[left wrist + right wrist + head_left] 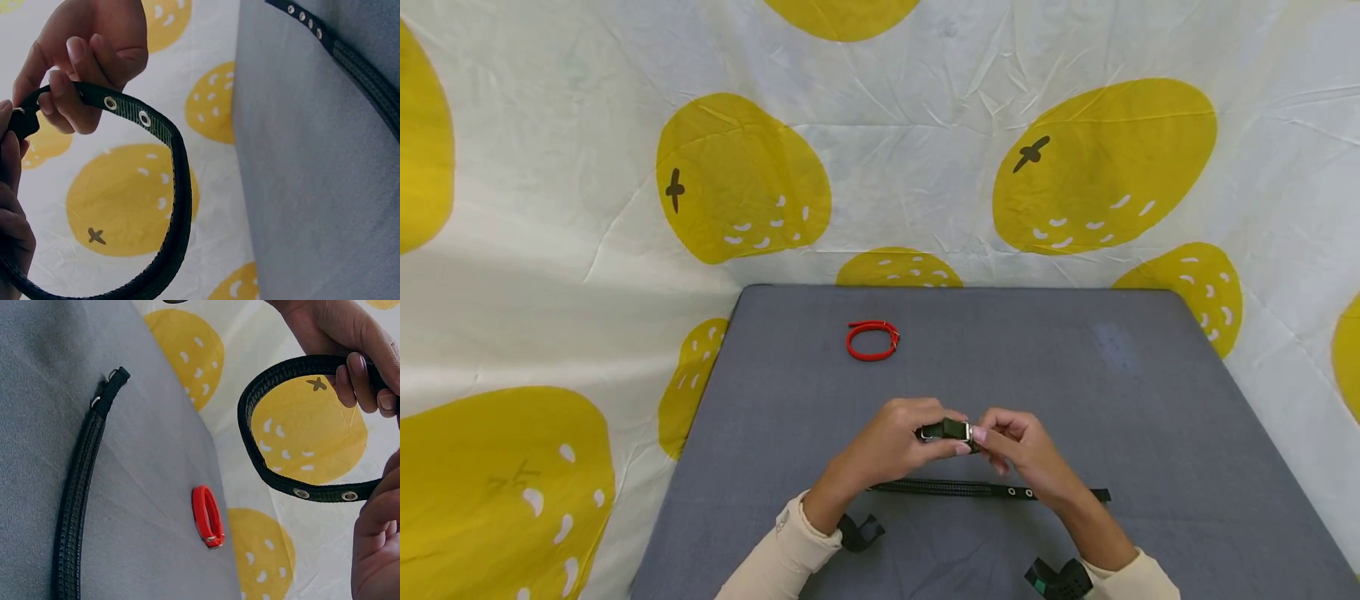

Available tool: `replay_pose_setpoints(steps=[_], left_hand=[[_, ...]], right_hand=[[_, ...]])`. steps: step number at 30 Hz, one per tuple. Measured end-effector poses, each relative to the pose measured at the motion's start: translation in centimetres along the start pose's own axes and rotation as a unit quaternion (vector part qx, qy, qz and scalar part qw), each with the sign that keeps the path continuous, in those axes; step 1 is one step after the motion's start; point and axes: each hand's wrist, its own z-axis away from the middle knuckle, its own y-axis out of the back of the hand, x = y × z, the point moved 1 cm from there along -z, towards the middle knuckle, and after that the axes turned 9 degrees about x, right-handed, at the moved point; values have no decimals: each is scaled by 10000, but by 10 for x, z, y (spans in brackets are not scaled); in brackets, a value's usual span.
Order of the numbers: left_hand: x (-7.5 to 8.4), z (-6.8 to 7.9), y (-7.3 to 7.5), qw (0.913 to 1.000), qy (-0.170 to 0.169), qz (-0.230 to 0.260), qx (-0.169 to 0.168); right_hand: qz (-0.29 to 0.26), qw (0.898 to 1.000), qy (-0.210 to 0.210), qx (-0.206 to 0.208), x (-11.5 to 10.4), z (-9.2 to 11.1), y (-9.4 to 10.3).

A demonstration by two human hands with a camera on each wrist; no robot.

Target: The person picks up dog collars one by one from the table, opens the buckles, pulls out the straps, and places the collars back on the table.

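Note:
A dark green collar (953, 429) with metal eyelets is held up above the table, bent into a loop. My left hand (898, 437) grips it beside its metal buckle (968, 432). On the strap end by that buckle, my right hand (1026, 450) pinches with thumb and fingers. Two eyelets show on the loop (181, 200) in the left wrist view, close to the right hand's fingers. How far the strap passes through the buckle is hidden by the fingers. Below the hands, a second dark collar (936, 487) lies stretched out flat, unbuckled.
A red collar (871, 357), fastened into a ring, lies farther back on the grey table (1037, 358). Behind the table hangs a white cloth (910, 192) printed with yellow fruit. Black straps (859, 533) are on both wrists.

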Motion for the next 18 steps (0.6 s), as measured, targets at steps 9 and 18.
replay_pose_setpoints(steps=[9,18], left_hand=[[1,2,-2,9999,121,-74,-12],[0,7,-3,9996,94,-145,-213]], right_hand=[[-8,9999,127,76,2,1,-1],[249,9991,-217,-282,-3,3,1]])
